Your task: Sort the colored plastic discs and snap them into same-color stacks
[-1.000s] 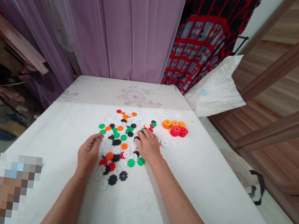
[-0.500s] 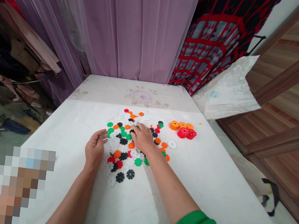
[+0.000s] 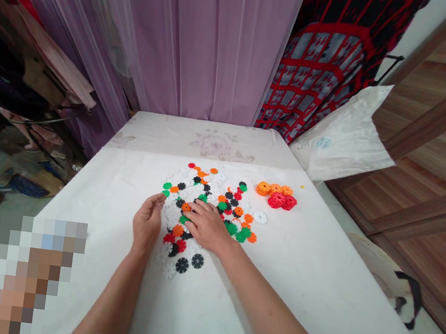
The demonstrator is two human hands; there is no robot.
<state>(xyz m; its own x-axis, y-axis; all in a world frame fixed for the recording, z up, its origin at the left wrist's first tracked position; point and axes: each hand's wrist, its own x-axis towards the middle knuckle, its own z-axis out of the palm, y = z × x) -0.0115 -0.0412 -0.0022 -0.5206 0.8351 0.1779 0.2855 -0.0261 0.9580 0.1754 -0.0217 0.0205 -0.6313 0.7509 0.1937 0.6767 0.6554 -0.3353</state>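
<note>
Notched plastic discs in white, black, green, orange and red lie scattered in a loose pile on the white-covered table. My right hand rests over the pile with its fingers spread, touching discs near an orange disc. At the pile's left edge is my left hand, fingers curled, close to a green disc; whether it holds anything is hidden. Two black discs lie at the near edge. To the right sit stacked orange discs and stacked red discs, with a white disc nearby.
A purple curtain hangs behind the table. Beyond the table's right edge are a white bag and a wooden cabinet. Clothes hang at the left. A blurred patch covers the lower left corner.
My right hand has moved toward me and slightly left across the pile, and some green and black discs now lie differently to its right. The view has shifted slightly.
</note>
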